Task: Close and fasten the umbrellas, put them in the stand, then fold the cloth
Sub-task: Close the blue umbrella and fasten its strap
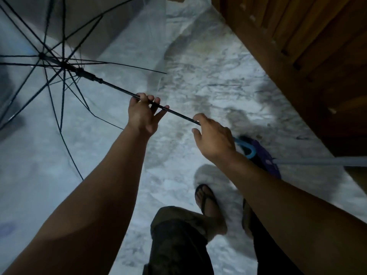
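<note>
Closing step in hand. The clear umbrella (39,62) is open, held out over the floor (198,76). Left hand (142,114) grasps its shaft; right hand (213,135) grasps the handle end. Next, presumably: slide the runner (87,74) down.

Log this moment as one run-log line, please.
clear umbrella: open | left hand: grips shaft | right hand: holds handle end | second umbrella: on floor
</note>
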